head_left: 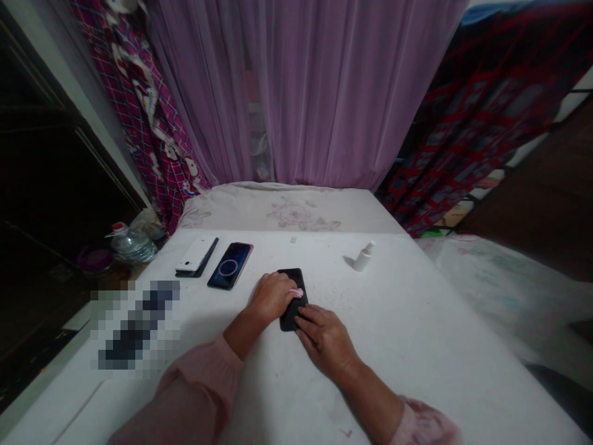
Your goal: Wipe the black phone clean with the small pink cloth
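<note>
Head view looks down on a white surface (398,364), faintly speckled and smooth-looking, with pale floral bedding (287,210) past its far edge, a sheer purple curtain (296,93) hanging behind, and red-checked cloth (491,117) draped to either side. The left hand (272,296) grips a crumpled pink cloth (296,292) between its fingertips, pressing it onto the top of a black phone (293,300). The right hand (325,340) curls its fingers over the phone's lower edge, holding it flat, so the phone lies between both hands. Beyond the left hand sit a phone with a glossy blue screen and copper-toned edge (230,266) and a white phone (197,254) resting on a dark slab. Past the right hand, a small white plastic spray bottle (364,256) lies on the surface, its contents hidden. Further left of the left hand, a clear plastic bottle (132,246) sits off the surface's edge.
</note>
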A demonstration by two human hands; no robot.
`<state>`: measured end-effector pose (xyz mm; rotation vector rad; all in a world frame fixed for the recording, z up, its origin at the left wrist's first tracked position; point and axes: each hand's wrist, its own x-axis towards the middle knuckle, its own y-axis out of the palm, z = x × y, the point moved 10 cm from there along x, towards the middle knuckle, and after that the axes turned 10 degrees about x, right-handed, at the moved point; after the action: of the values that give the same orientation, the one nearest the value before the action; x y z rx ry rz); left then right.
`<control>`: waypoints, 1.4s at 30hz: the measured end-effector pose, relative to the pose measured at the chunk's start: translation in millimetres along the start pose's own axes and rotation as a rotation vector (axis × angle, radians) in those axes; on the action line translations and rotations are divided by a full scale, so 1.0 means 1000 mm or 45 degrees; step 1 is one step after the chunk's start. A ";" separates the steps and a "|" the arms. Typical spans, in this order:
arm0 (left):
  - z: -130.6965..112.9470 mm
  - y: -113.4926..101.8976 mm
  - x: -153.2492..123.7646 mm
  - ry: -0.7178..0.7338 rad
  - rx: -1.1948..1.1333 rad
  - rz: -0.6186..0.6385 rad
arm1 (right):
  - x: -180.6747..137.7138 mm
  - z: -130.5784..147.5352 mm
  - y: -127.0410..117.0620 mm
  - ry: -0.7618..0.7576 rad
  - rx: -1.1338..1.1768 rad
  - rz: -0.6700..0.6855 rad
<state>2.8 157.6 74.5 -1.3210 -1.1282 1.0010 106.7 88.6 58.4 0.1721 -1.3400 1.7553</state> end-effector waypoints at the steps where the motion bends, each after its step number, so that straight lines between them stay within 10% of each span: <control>1: -0.002 -0.001 -0.001 0.019 0.002 0.007 | 0.000 0.000 0.000 -0.002 0.002 -0.003; 28: -0.010 0.006 0.024 0.042 0.004 -0.067 | -0.001 0.003 -0.005 -0.026 0.021 -0.041; 42: -0.005 0.008 0.033 0.046 0.031 -0.098 | -0.001 -0.021 -0.016 0.268 -0.016 -0.003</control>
<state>15.2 189.1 68.1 -1.2622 -1.1276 0.9289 127.0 106.3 60.9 -0.0180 -1.1975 1.7109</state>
